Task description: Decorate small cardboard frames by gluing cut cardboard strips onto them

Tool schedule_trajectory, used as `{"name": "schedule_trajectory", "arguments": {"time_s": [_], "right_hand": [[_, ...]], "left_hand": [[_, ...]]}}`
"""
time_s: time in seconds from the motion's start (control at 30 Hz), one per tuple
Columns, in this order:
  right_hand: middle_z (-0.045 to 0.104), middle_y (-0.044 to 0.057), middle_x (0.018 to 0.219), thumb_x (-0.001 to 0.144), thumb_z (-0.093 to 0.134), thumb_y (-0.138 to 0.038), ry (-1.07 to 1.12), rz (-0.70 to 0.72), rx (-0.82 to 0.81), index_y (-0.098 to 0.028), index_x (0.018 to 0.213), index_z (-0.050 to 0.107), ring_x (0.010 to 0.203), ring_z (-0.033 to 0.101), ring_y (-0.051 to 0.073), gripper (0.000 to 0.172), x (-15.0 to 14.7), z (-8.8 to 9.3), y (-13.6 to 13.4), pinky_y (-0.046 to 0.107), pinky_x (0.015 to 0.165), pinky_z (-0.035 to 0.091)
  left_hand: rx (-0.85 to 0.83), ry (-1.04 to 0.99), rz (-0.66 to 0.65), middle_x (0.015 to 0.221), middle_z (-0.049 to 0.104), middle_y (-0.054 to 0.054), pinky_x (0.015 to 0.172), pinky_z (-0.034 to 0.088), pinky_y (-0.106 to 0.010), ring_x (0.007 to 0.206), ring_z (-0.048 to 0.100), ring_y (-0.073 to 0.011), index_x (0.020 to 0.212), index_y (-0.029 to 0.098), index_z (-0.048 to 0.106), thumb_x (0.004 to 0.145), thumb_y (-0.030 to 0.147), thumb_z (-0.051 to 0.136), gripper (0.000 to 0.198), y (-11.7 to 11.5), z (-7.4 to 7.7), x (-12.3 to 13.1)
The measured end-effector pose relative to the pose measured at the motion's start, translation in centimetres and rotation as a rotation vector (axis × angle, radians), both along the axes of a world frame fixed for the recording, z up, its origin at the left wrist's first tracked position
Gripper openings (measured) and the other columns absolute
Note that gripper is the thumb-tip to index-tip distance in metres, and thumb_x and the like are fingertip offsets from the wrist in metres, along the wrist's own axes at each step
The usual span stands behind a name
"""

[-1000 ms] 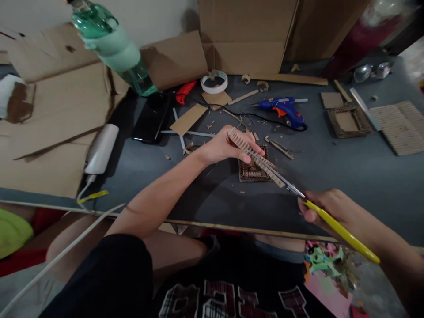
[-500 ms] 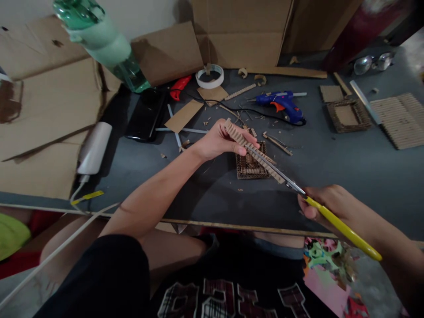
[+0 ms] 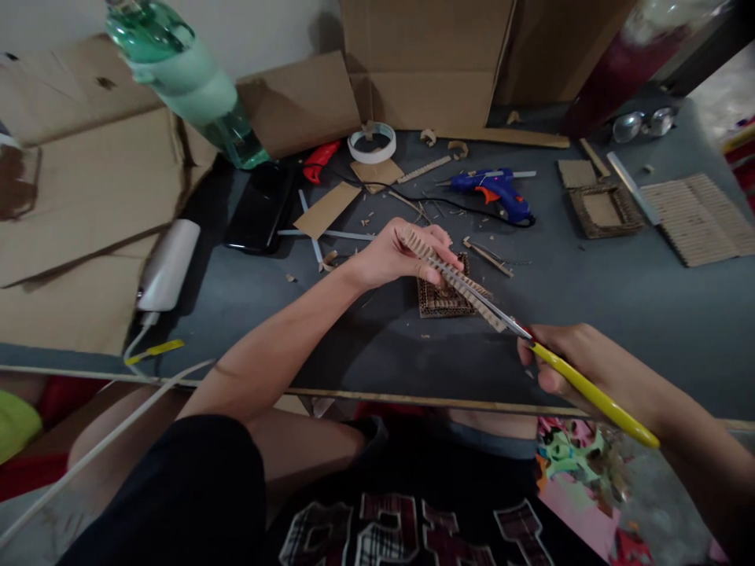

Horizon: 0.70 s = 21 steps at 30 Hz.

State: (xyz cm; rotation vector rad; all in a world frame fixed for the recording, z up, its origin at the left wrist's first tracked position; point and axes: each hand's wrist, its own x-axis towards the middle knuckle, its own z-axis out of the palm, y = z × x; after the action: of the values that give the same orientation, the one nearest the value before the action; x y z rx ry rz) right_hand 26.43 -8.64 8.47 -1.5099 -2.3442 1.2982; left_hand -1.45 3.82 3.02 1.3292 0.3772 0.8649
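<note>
A ridged strip of corrugated cardboard (image 3: 421,247) is pinched between the thumb and fingers of my left hand (image 3: 396,258). My right hand (image 3: 575,358) grips yellow-handled scissors (image 3: 590,393), whose metal blades lie lengthwise along the strip. Beneath the strip, partly hidden by my left hand, a small square piece built of corrugated cardboard (image 3: 430,305) rests on the dark table (image 3: 330,338).
Behind my hands lie a blue glue gun (image 3: 495,191), a white tape roll (image 3: 373,156) and cardboard scraps. A small cardboard frame (image 3: 607,212) and a ridged sheet (image 3: 699,216) are at right. A phone (image 3: 259,208), a green bottle (image 3: 189,86) and large cardboard (image 3: 100,189) stand left.
My right hand and the scissors have shifted slightly left and up in the picture. My left hand keeps hold of the strip. The view has turned a little.
</note>
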Motion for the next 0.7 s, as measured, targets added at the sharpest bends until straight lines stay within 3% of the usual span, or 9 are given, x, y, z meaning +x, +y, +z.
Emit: {"name": "schedule_trajectory", "arguments": {"time_s": [0.13, 0.23, 0.3, 0.47, 0.6, 0.7], "right_hand": [[0.051, 0.0, 0.058, 0.081, 0.033, -0.09, 0.008, 0.013, -0.014, -0.022, 0.071, 0.053, 0.051, 0.04, 0.012, 0.072, -0.4, 0.1, 0.6, 0.029, 0.051, 0.03], [0.053, 0.001, 0.064, 0.089, 0.035, -0.081, 0.063, -0.048, 0.019, -0.021, 0.074, 0.056, 0.054, 0.044, 0.012, 0.065, -0.3, 0.1, 0.7, 0.028, 0.054, 0.033], [0.051, 0.0, 0.063, 0.09, 0.035, -0.079, 0.071, -0.129, -0.006, -0.02, 0.076, 0.056, 0.053, 0.046, 0.012, 0.064, -0.3, 0.3, 0.7, 0.028, 0.054, 0.035], [0.044, -0.002, 0.057, 0.08, 0.035, -0.09, 0.077, -0.269, -0.08, -0.021, 0.076, 0.052, 0.049, 0.043, 0.012, 0.071, -0.5, 0.5, 0.8, 0.027, 0.05, 0.034], [0.042, -0.002, 0.056, 0.073, 0.036, -0.095, 0.04, -0.293, -0.082, -0.021, 0.074, 0.052, 0.049, 0.044, 0.013, 0.076, -0.4, 0.5, 0.8, 0.028, 0.05, 0.034], [0.043, -0.002, 0.057, 0.077, 0.037, -0.092, 0.04, -0.318, -0.089, -0.021, 0.076, 0.053, 0.049, 0.045, 0.013, 0.073, 0.1, 0.8, 0.6, 0.027, 0.05, 0.036]], "left_hand": [[-0.018, 0.02, 0.015, 0.084, 0.076, -0.004, 0.078, 0.059, -0.029, 0.083, 0.071, -0.0165, 0.087, 0.022, 0.082, 0.053, 0.044, 0.096, 0.043, 0.4, 0.2, -0.4], [-0.04, 0.064, 0.127, 0.092, 0.077, -0.003, 0.085, 0.057, -0.03, 0.092, 0.073, -0.019, 0.098, 0.019, 0.079, 0.054, 0.037, 0.097, 0.051, 2.1, 0.9, -0.8], [-0.016, 0.084, 0.256, 0.09, 0.075, -0.001, 0.089, 0.054, -0.029, 0.099, 0.072, -0.0193, 0.097, 0.017, 0.077, 0.067, 0.033, 0.09, 0.037, 4.2, 1.6, -1.1], [0.156, 0.284, 0.412, 0.078, 0.071, 0.001, 0.09, 0.05, -0.03, 0.094, 0.071, -0.0162, 0.097, 0.012, 0.075, 0.085, 0.023, 0.071, 0.016, 9.6, 3.3, -0.7], [0.311, 0.415, 0.521, 0.072, 0.07, 0.003, 0.082, 0.049, -0.025, 0.078, 0.067, -0.0105, 0.078, 0.013, 0.075, 0.081, 0.016, 0.073, 0.005, 12.0, 5.3, 0.1], [0.366, 0.306, 0.685, 0.066, 0.07, 0.004, 0.067, 0.043, -0.021, 0.063, 0.057, -0.0053, 0.068, 0.015, 0.073, 0.082, 0.013, 0.074, 0.014, 12.9, 7.1, 0.6]]}}
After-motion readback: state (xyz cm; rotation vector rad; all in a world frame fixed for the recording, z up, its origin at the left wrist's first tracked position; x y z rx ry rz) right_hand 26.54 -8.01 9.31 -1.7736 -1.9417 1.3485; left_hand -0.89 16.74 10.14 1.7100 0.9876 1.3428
